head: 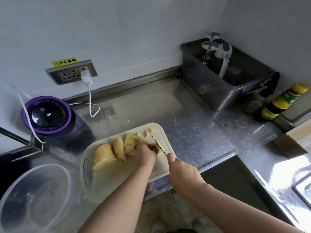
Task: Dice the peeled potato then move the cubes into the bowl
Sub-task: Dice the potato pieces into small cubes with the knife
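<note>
A cream cutting board [117,175] lies on the steel counter. On it sit a large peeled potato chunk [102,156], a thick slice [119,148] beside it, and several smaller cut pieces [133,140] toward the far edge. My left hand [145,155] holds down a potato piece [159,149], fingers curled over it. My right hand [182,174] grips a knife [155,142] whose blade cuts down right next to my left fingers. A clear plastic bowl [66,177] stands at the lower left, with nothing visible in it.
A purple-rimmed appliance [46,115] stands left of the board, its white cable [90,101] plugged into the wall socket. A dark tub [223,84] with glasses sits at the back right, sauce bottles [279,103] beside it. A sink edge [301,190] shows at the right.
</note>
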`<state>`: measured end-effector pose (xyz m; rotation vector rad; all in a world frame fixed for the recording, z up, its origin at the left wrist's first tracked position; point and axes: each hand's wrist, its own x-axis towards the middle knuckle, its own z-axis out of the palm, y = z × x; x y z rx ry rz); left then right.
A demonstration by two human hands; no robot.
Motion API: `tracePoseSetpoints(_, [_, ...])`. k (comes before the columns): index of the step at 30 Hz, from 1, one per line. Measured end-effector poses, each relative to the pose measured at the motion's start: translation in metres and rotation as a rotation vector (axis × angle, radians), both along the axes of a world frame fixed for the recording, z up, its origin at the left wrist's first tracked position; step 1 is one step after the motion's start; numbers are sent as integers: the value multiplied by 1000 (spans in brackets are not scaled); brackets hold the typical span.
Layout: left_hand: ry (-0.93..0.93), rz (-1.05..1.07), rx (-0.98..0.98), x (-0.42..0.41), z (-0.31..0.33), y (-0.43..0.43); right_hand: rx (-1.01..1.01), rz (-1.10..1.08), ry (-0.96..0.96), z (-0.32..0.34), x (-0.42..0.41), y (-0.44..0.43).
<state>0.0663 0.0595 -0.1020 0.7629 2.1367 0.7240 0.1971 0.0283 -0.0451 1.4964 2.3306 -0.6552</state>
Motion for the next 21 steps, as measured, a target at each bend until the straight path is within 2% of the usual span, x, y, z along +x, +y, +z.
tracePoseSetpoints(11, [62,-62,-20,-2,3,-1,-5,2,-36,-14,-3,6])
tracePoseSetpoints(21, [63,-51,-27,-1,10,-3,61,-6,45,-1,7,5])
